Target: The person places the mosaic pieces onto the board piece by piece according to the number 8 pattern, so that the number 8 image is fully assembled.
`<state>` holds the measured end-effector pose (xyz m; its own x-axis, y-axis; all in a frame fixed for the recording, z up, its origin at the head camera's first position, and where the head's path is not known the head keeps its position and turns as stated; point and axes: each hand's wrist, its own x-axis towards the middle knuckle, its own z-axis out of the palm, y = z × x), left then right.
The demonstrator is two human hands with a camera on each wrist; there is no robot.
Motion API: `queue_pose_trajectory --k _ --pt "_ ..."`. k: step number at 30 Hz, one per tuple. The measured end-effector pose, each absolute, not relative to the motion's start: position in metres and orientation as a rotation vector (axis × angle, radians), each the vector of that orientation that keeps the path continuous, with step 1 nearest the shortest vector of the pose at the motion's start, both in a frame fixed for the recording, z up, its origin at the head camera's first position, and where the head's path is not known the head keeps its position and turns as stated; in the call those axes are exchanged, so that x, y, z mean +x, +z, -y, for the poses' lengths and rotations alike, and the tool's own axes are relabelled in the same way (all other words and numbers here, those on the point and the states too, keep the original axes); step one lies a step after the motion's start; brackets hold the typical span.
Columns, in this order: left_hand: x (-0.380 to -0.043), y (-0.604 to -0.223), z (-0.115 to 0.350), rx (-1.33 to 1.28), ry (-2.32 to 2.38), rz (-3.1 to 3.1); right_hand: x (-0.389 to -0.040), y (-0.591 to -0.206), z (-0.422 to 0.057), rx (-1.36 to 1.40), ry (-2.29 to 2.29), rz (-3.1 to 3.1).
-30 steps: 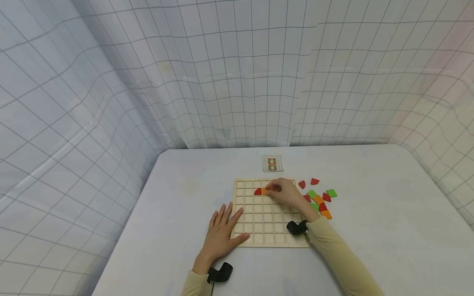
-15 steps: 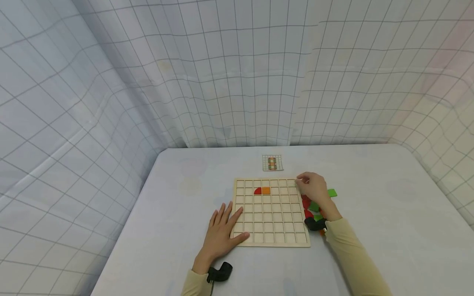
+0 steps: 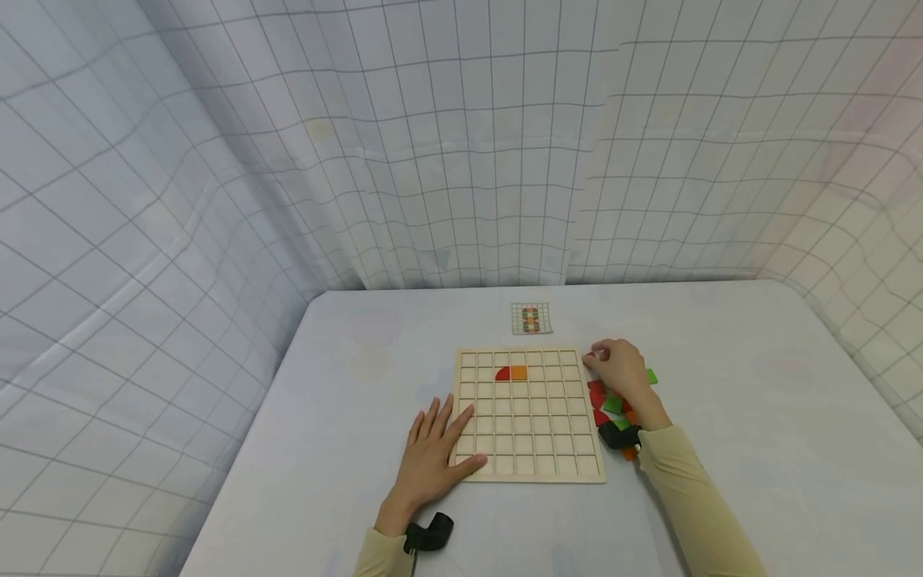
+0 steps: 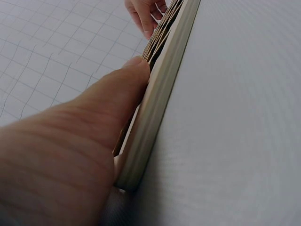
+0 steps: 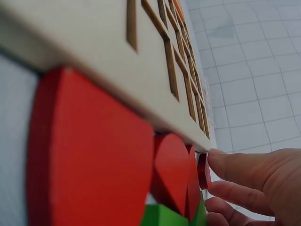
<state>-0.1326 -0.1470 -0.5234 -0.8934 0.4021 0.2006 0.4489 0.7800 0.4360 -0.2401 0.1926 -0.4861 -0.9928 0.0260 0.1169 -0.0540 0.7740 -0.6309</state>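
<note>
Board (image 3: 532, 426) lies partly beneath my spread left hand (image 3: 430, 458), and my right hand (image 3: 623, 372) pinches a red piece (image 5: 202, 170) alongside.

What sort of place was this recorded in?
Probably a screened-off recording booth rather than an ordinary room: white grid-patterned sheeting hangs behind and on both sides of a plain white tabletop, and black devices are strapped to the person's wrists.
</note>
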Motion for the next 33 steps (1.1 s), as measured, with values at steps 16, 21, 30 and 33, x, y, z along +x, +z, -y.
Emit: queue_pose_trajectory --k 16,21,30,33 --pt "-0.131 -0.523 0.147 -0.689 -0.753 2.868 -0.237 -0.489 -0.196 -0.010 1.081 2.825" --pt "-0.131 -0.522 0.147 -0.693 -0.760 2.864 -0.234 -0.489 -0.198 -0.029 1.151 2.809" --pt "-0.132 -0.523 0.146 -0.696 -0.750 2.862 -0.230 -0.493 -0.201 -0.002 1.220 2.689" --pt "-0.132 -0.524 0.147 -0.692 -0.749 2.866 -0.228 -0.491 -0.201 0.014 1.249 2.664"
